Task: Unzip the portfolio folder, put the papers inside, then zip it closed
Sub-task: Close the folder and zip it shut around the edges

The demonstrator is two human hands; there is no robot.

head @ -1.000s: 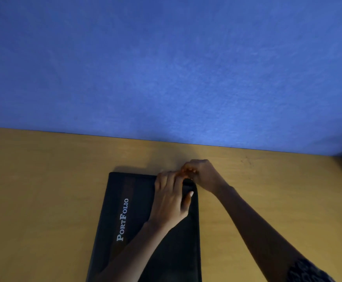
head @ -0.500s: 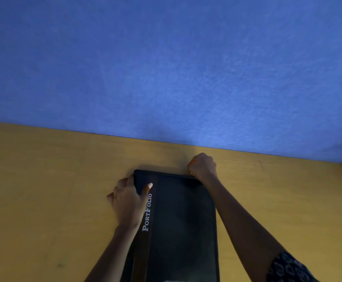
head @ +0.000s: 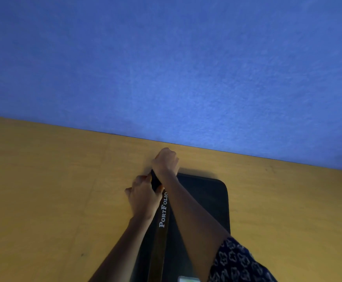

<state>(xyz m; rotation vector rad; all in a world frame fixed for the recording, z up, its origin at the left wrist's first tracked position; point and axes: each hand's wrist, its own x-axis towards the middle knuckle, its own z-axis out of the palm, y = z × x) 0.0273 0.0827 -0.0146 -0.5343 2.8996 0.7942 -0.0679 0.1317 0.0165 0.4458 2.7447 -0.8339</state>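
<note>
We're looking down at a black folder (head: 204, 202) lying flat on the yellow table (head: 44, 190), its far edge close to the blue wall (head: 166, 68) with only a narrow strip of bare wood between them. There's wide open tabletop to the left and to the right of it. The near end of the folder runs off the bottom of the view, so we can't see how far it reaches toward us.

The right hand (head: 166, 161) crosses over the folder and is curled into a fist at its far left corner; we take it to be pinching something small there, possibly the zip pull, but the fingers hide it. The left hand (head: 144, 198) is clamped on the same corner from the left side, thumb on top, fingers wrapped round the edge.

The right forearm covers the middle of the folder, and the patterned sleeve (head: 235, 261) is cut off at the bottom. A small pale thing (head: 188, 279) peeks in at the bottom edge; we can't make out what.
</note>
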